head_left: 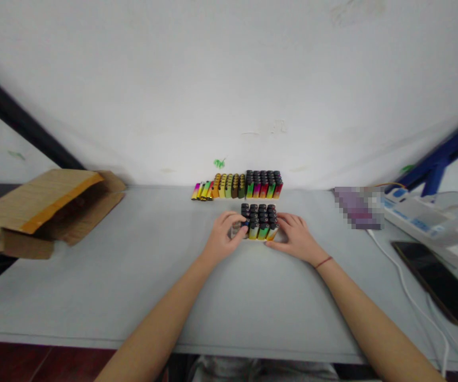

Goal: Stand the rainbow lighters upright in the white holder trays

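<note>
A compact block of upright lighters [263, 230] with black tops and bright shiny bodies stands in front of me on the table. My left hand [226, 233] is at its left side, thumb and fingers closed around a lighter [236, 229] that looks clear with a dark blue part; the fingers partly hide it. Against the block's right side is my right hand [296, 234], thumb at the front corner and fingers towards the back, bracing the lighters. Just behind stand more rows of upright lighters, some gold-topped [229, 187] and some black-topped [264, 184].
Several shiny lighters [202, 191] lie at the rows' left end. An open cardboard box [54, 204] rests on the left. To the right are a power strip [423, 217], a black phone [438, 281], a pixelated object [358, 208] and white cables [402, 281]. A wall [173, 106] closes the back.
</note>
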Available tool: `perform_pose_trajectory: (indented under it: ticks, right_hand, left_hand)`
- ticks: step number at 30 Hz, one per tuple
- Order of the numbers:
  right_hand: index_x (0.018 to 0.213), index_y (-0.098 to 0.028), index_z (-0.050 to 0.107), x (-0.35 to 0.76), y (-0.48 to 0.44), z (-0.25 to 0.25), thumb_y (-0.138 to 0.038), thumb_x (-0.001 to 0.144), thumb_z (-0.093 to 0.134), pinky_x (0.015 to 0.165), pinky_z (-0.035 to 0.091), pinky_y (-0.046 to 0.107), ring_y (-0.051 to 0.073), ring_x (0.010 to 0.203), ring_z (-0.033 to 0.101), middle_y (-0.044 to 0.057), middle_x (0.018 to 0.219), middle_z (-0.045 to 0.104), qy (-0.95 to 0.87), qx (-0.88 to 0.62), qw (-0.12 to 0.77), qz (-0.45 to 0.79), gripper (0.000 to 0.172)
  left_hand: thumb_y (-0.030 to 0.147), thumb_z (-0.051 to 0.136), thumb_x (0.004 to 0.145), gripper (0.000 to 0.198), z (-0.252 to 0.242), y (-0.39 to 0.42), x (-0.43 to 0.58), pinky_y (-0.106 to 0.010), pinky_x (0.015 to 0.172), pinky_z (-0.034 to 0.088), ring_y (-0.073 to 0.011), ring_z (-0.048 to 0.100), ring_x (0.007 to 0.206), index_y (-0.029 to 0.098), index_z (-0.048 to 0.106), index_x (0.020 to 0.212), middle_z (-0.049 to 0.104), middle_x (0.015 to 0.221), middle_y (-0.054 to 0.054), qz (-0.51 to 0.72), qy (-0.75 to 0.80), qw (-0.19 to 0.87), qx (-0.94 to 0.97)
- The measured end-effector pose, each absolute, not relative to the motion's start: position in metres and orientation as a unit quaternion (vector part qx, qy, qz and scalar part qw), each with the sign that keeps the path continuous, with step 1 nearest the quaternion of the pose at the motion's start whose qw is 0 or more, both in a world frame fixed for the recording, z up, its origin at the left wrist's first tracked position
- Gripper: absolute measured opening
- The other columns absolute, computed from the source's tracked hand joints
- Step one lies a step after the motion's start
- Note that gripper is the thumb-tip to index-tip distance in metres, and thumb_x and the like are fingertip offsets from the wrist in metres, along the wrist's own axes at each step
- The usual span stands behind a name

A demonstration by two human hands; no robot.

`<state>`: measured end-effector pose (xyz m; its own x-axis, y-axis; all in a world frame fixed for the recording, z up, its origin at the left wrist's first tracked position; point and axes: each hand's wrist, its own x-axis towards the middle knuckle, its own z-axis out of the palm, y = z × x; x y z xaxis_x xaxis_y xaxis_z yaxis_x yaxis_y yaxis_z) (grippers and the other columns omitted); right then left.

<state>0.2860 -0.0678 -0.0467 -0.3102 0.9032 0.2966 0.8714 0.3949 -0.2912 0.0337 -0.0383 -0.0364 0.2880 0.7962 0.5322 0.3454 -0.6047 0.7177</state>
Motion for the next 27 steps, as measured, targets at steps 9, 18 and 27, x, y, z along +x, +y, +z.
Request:
perform_pose_trajectory:
  ticks: [9,18,27]
  right_hand:
    - [0.122,-0.021,0.064,0.286,-0.068,-0.048,-0.066,0.082,0.063,0.101,0.041,0.052,0.034,0.119,0.055,0.015,0.131,0.062,-0.807,-0.547,0.219,0.038,0.060]
    - [0.123,-0.019,0.063,0.285,-0.068,-0.048,-0.065,0.082,0.064,0.101,0.041,0.052,0.034,0.119,0.055,0.016,0.131,0.061,-0.809,-0.545,0.219,0.037,0.062]
    - [0.124,-0.016,0.063,0.285,-0.068,-0.047,-0.063,0.083,0.064,0.102,0.040,0.052,0.034,0.120,0.055,0.017,0.131,0.061,-0.809,-0.546,0.214,0.037,0.062]
  left_hand:
    - [0.022,0.039,0.095,0.033,-0.025,0.030,-0.014,-0.039,0.098,0.044,-0.0247,0.058,0.103,0.018,0.066,0.114,0.065,0.106,-0.012,0.478,0.596,0.074,0.641]
    - [0.028,0.040,0.094,0.041,-0.034,0.078,-0.062,-0.044,0.096,0.043,-0.0303,0.056,0.110,0.024,0.073,0.117,0.065,0.120,-0.014,0.250,0.698,0.042,0.670]
    - [0.040,0.039,0.097,0.044,-0.035,0.077,-0.068,-0.039,0.093,0.045,-0.0283,0.062,0.102,0.019,0.072,0.117,0.070,0.114,-0.015,0.234,0.688,0.000,0.687]
